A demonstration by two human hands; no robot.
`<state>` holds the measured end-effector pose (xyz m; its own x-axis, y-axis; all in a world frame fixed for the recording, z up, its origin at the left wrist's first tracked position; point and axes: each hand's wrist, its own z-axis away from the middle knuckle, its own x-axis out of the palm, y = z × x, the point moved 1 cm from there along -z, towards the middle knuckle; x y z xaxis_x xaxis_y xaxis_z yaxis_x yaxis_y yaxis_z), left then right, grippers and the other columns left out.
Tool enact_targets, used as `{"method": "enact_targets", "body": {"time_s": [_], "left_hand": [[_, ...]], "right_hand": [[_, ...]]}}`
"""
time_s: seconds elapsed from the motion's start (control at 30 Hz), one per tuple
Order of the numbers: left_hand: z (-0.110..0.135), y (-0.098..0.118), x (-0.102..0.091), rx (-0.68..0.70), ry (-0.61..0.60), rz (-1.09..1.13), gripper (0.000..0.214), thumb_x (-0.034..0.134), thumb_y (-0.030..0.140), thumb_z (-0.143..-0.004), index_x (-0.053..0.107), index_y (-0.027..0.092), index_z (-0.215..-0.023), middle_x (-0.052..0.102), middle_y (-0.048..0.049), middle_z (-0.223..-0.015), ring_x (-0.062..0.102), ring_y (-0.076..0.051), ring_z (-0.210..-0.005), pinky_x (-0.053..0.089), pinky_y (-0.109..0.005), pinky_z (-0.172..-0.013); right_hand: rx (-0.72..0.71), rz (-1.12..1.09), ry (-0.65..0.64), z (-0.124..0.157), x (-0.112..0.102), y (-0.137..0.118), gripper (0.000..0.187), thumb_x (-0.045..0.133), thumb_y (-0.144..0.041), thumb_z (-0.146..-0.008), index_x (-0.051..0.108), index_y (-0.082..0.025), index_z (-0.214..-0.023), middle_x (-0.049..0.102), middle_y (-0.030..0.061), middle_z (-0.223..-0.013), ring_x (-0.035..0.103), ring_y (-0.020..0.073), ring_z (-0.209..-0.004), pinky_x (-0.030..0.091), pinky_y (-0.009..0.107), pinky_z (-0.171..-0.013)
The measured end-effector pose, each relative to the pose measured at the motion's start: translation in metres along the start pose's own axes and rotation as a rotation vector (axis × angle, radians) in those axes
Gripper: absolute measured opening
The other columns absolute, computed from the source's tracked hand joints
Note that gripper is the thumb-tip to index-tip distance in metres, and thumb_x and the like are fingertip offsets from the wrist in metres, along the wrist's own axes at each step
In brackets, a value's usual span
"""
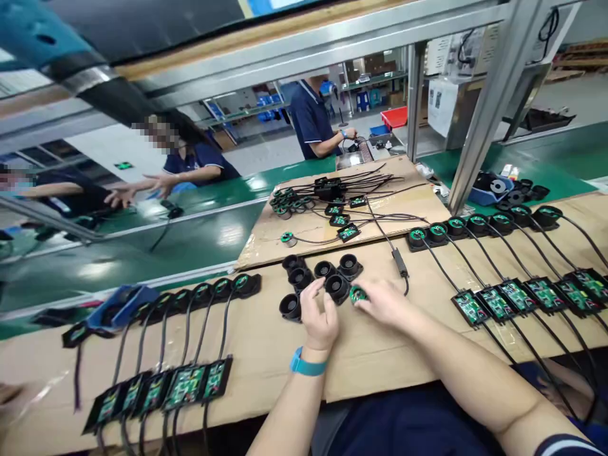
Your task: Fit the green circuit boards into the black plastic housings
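Note:
My right hand (386,305) pinches a small round green circuit board (357,294) just right of a group of black round housings (300,277). My left hand (321,316), with a teal band at the wrist, has its thumb and fingers apart beside one black housing (337,287). Whether its fingertips touch that housing I cannot tell. Behind my right hand, a black cable with a thick rectangular block (399,263) lies on the cardboard.
Rows of housings wired to green boards lie at left (184,385) and right (517,296). A raised cardboard sheet (266,244) holds more cabled parts. A blue bin (118,307) stands at left. A metal post (494,101) rises at right. Co-workers work across the green belt.

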<state>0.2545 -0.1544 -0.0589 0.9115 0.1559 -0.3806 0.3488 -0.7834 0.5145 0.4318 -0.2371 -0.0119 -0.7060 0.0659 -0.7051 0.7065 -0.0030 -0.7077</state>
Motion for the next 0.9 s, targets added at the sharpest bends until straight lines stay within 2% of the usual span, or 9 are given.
{"method": "enact_targets", "body": {"time_s": [0.13,0.23,0.37,0.43,0.5,0.6,0.7,0.77,0.9], "left_hand": [[0.006,-0.001,-0.002,-0.085,-0.024,-0.051,0.02,0.053,0.025,-0.098,0.064,0.016,-0.112,0.066,-0.0113,-0.107,0.065,-0.022,-0.1,0.054,-0.038,-0.085],[0.007,0.002,-0.004,-0.081,-0.049,-0.068,0.018,0.053,0.026,-0.098,0.064,0.016,-0.108,0.066,-0.01,-0.102,0.064,-0.021,-0.097,0.054,-0.036,-0.083],[0.013,0.003,-0.009,-0.113,-0.096,-0.061,0.021,0.051,0.033,-0.1,0.063,0.016,-0.103,0.064,-0.0083,-0.096,0.064,-0.02,-0.09,0.054,-0.035,-0.079],[0.019,0.002,-0.009,-0.125,-0.195,-0.003,0.029,0.053,0.042,-0.098,0.062,0.017,-0.108,0.063,-0.0072,-0.092,0.063,-0.019,-0.081,0.054,-0.033,-0.072],[0.024,0.002,-0.006,-0.132,-0.387,0.055,0.044,0.063,0.052,-0.092,0.059,0.017,-0.119,0.064,-0.0065,-0.092,0.061,-0.017,-0.074,0.054,-0.032,-0.067],[0.025,0.008,0.003,-0.121,-0.599,0.042,0.057,0.078,0.054,-0.081,0.059,0.019,-0.122,0.067,-0.0083,-0.098,0.064,-0.02,-0.081,0.056,-0.035,-0.074],[0.02,0.018,0.008,-0.119,-0.628,0.047,0.04,0.076,0.047,-0.085,0.064,0.02,-0.112,0.066,-0.0093,-0.102,0.065,-0.023,-0.094,0.057,-0.039,-0.084],[0.017,0.023,0.009,-0.14,-0.653,0.108,0.035,0.074,0.04,-0.088,0.065,0.021,-0.116,0.066,-0.0096,-0.106,0.066,-0.024,-0.1,0.057,-0.04,-0.09],[0.019,0.027,0.007,-0.256,-0.692,0.229,0.049,0.075,0.029,-0.084,0.061,0.024,-0.131,0.068,-0.0108,-0.12,0.067,-0.025,-0.11,0.058,-0.041,-0.095]], "right_hand": [[-0.049,0.218,-0.141,0.013,0.007,-0.005,0.031,0.071,-0.024,-0.088,0.064,-0.017,-0.117,0.073,0.0125,-0.116,0.072,0.0274,-0.103,0.053,0.034,-0.086],[-0.038,0.218,-0.194,0.019,-0.008,-0.003,0.04,0.076,-0.029,-0.084,0.064,-0.018,-0.121,0.073,0.0115,-0.116,0.071,0.027,-0.104,0.051,0.031,-0.083],[0.034,0.297,-0.257,0.019,-0.029,0.005,0.022,0.068,-0.033,-0.092,0.072,-0.015,-0.102,0.076,0.0143,-0.101,0.073,0.0287,-0.097,0.049,0.031,-0.078],[0.026,0.321,-0.29,0.018,-0.034,0.006,0.022,0.061,-0.031,-0.097,0.075,-0.015,-0.093,0.077,0.0145,-0.094,0.073,0.0283,-0.092,0.048,0.031,-0.076],[0.01,0.323,-0.315,0.018,-0.034,0.005,0.024,0.057,-0.026,-0.098,0.076,-0.016,-0.09,0.077,0.0139,-0.09,0.073,0.0269,-0.089,0.046,0.03,-0.073],[-0.019,0.283,-0.326,0.019,-0.03,0.005,0.022,0.059,-0.025,-0.098,0.076,-0.018,-0.086,0.077,0.0118,-0.087,0.072,0.0243,-0.082,0.043,0.029,-0.068],[-0.052,0.231,-0.304,0.019,-0.028,0.008,0.023,0.062,-0.027,-0.098,0.074,-0.019,-0.08,0.076,0.009,-0.082,0.07,0.0221,-0.077,0.04,0.028,-0.065],[-0.03,0.247,-0.267,0.017,-0.029,0.014,0.023,0.062,-0.026,-0.098,0.073,-0.018,-0.079,0.076,0.009,-0.082,0.07,0.0216,-0.078,0.039,0.028,-0.067],[0.032,0.312,-0.216,0.011,-0.03,0.027,0.02,0.065,-0.023,-0.094,0.071,-0.018,-0.075,0.074,0.0094,-0.081,0.068,0.0213,-0.078,0.038,0.028,-0.067]]}}
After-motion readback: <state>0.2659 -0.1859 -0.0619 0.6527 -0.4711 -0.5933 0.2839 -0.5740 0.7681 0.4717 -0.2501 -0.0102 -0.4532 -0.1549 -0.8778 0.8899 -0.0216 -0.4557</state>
